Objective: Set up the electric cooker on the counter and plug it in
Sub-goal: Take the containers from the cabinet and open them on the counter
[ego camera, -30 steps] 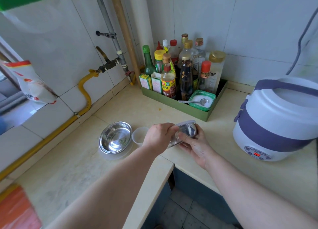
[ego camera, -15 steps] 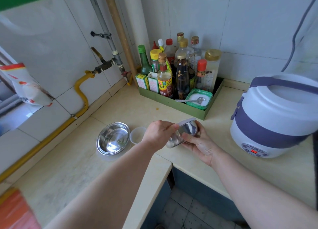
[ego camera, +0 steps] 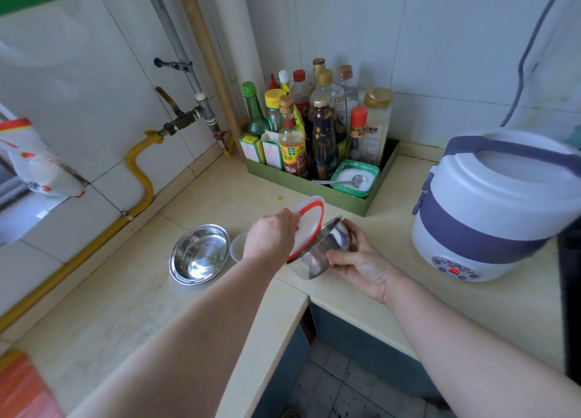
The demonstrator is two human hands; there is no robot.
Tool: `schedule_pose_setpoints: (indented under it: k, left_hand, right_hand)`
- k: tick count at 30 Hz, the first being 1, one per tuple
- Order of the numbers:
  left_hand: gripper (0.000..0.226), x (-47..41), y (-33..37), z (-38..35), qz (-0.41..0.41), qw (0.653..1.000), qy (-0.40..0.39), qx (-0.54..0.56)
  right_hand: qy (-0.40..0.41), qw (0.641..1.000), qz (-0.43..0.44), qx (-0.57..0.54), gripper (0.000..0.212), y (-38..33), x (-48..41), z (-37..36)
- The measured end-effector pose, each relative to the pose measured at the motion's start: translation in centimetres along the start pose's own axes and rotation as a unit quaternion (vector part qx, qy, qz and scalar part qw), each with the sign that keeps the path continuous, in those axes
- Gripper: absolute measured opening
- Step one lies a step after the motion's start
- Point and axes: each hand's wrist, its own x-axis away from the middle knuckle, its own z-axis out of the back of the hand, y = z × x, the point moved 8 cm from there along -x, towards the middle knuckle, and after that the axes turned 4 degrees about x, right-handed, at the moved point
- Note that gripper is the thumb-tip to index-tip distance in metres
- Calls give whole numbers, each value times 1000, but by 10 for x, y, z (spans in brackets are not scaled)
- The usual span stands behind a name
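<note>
While my right hand [ego camera: 361, 257] cups a small steel bowl [ego camera: 327, 251] tilted on its side, my left hand [ego camera: 270, 235] pinches its red-rimmed plastic lid [ego camera: 309, 221], lifted clear at the far edge and touching the rim nearer me. To the right of this grip, well apart, the electric cooker [ego camera: 493, 204] stands upright on the counter [ego camera: 345, 292], lid closed; its panel shows red digits, so I judge it powered, with a cord [ego camera: 531, 50] climbing the wall behind, socket out of view. Left of my grip sits a second steel bowl [ego camera: 199, 254]. Remaining, by my estimate: loading the bowls
</note>
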Motion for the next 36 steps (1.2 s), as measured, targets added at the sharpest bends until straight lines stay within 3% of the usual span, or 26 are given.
schedule_pose_setpoints:
  k: [3,6,11,15,18,22,25,28,36]
  left_hand:
    - [42,7,24,-7,-78,996,-25,-30]
    - [42,9,32,-10,-78,996,-19,-27]
    - [37,6,8,24,43,994,92,31]
    - [40,3,-20,43,155,959,177,157]
    - [38,5,-38,38,239,914,188,268]
    - [37,22,-57,30,365,767,228,476]
    - [34,39,-78,41,429,701,254,510]
    - [35,58,-111,59,448,685,275,505]
    - [34,106,-193,77,515,660,304,454]
  right_hand:
    - [22,997,-57,56,85,3,1,-5]
    - [123,986,-64,98,71,-6,-2,2]
    - [206,971,-29,119,66,-18,1,22]
    - [289,956,3,46,64,-22,13,49]
    - [316,948,25,1,59,-24,21,57]
    - [315,949,4,1,39,-18,21,56]
    - [303,953,-15,21,45,-8,14,47]
    - [291,956,-27,31,49,4,4,29]
    - [280,956,-67,58,33,37,-16,-9]
